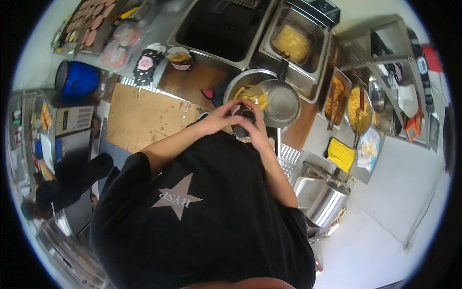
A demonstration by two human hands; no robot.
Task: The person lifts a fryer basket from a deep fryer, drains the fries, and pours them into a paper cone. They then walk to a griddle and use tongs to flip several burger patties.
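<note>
Both hands are together in front of my chest, holding a small dark paper food cup [239,130] with a pink mark. My left hand [221,118] curls around its left side, and my right hand [258,127] closes on its right side. The fingers hide part of the cup, so its contents cannot be made out. Just beyond my fingertips is a large metal pot [232,86] with French fries [261,102] in it. A round metal bowl [283,103] sits at the pot's right side, overlapping its rim.
A deep fryer [319,68] holds a frying basket of pale food. Filled black-and-pink paper cups [179,58] stand on the counter. Pans of fries [359,112] and browned food [336,95] lie to the right. A person in dark clothing [66,180] is at the left.
</note>
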